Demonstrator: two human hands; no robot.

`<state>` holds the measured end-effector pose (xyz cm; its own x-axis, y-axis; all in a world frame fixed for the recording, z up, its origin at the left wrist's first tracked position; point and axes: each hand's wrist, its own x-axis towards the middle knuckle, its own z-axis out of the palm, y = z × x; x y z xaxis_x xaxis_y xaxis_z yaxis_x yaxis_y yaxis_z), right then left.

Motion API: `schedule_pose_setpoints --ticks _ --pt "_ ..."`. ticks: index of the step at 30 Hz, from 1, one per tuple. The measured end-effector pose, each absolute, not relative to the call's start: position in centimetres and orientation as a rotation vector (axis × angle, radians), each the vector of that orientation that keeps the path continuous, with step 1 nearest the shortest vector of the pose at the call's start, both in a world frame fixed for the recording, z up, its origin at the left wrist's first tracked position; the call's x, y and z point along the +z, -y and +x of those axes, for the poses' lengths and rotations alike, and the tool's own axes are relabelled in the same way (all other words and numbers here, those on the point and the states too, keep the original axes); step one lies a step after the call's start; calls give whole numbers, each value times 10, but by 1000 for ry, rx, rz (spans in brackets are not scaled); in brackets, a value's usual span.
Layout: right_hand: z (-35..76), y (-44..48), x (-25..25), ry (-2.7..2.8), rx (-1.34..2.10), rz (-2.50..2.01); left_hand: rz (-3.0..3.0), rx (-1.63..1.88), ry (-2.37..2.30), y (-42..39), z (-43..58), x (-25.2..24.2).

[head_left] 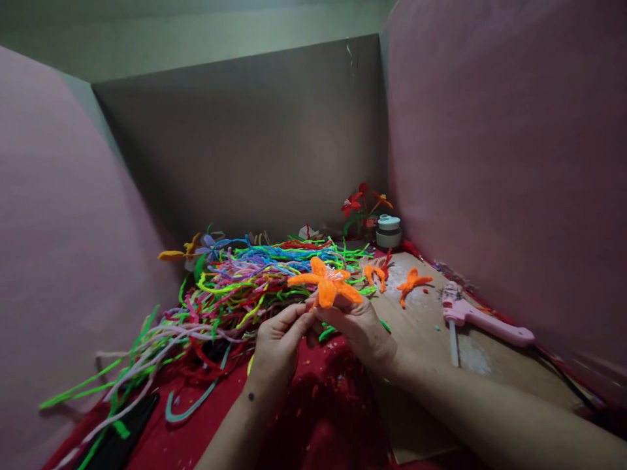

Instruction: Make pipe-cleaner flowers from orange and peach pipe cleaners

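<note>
Both hands meet in the middle of the view under an orange pipe-cleaner flower (326, 282) with several petals. My right hand (360, 326) holds the flower from below, fingers closed round its base. My left hand (279, 339) is pinched against the flower's underside, fingertips touching the right hand's. Behind and left of them lies a big heap of many-coloured pipe cleaners (230, 287) on a red cloth (313, 418).
A pink glue gun (482, 321) lies on a wooden board (426, 313) at right, with small orange pieces (413, 282) near it. Finished red and orange flowers (361, 203) and a small round tape roll (388, 230) stand at the back. Pink and grey panels wall in the space.
</note>
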<state>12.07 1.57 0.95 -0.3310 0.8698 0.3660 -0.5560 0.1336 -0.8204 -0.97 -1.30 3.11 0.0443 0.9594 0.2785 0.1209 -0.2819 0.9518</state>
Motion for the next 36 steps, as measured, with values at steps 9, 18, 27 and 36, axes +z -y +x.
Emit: schedule_pose_setpoints --ticks 9,18,27,36 --pt "120 -17 8 1116 1416 -572 1974 1422 -1366 8 -10 6" --pt "119 -20 1 1007 1468 -524 2100 1325 -1518 10 -5 4" --pt "120 -17 5 1050 1497 -496 2082 1307 -1497 8 -6 6" --pt "119 -19 8 1094 1496 -473 1321 1275 -1209 13 -4 25"
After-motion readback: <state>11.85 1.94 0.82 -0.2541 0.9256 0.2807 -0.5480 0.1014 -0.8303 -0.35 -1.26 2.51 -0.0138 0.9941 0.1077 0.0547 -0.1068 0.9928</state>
